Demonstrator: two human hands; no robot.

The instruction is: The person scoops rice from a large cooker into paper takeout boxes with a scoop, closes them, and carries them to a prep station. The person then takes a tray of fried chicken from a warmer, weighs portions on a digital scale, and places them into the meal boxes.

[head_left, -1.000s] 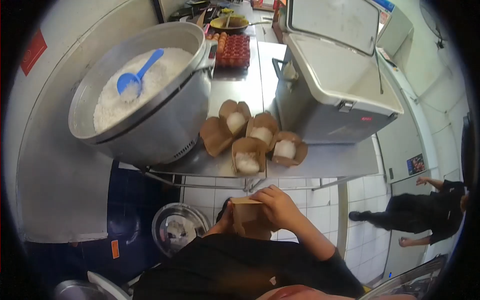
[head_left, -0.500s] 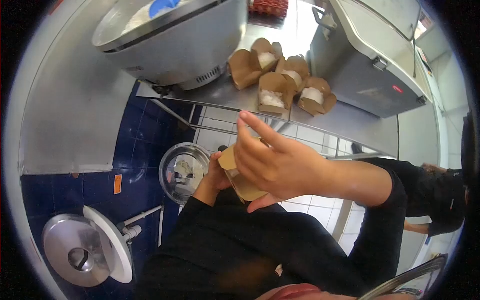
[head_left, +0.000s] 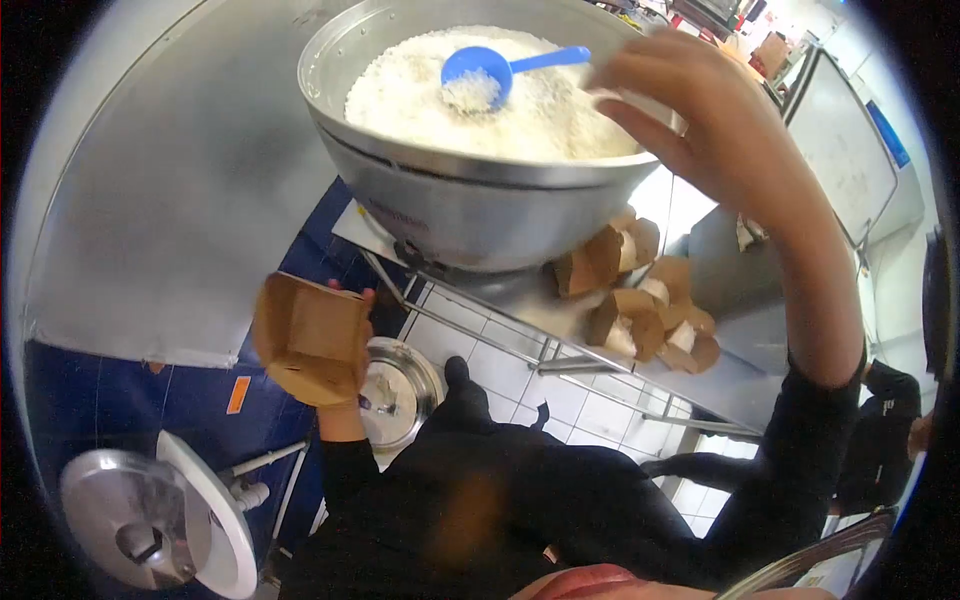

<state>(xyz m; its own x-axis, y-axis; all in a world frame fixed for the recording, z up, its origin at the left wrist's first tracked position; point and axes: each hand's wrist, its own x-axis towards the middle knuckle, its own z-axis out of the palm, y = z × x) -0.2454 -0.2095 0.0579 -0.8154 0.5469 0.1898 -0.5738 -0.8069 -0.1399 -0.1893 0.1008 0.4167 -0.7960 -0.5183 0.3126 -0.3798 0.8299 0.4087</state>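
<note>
Just left of your right hand [head_left: 690,110], at the fingertips, lies the handle end of the blue ladle [head_left: 508,69]. Long axis: the handle runs from the bowl toward that hand, rising slightly across the view; the bowl is the far end, resting in white rice [head_left: 545,120] with grains in it. Right grip: thumb and fingers stand apart, nothing seen between them; blur and overlap leave contact with the handle undecided. Nearer hand to the ladle: your right, clearly. Your left hand [head_left: 367,305], well to the left of the right grip and lower in view, has hold of a brown carton [head_left: 315,330]; the carton hides most of it, fingers showing along the right edge, and the mouth faces up toward you. Outward from the right grip: the metal pot [head_left: 500,220] holds the rice, its rim near your fingers. Lower in view, filled cartons [head_left: 648,328] cluster on the metal table [head_left: 550,310]. Past your right forearm, well apart, you have a person [head_left: 880,440] in dark clothing.
</note>
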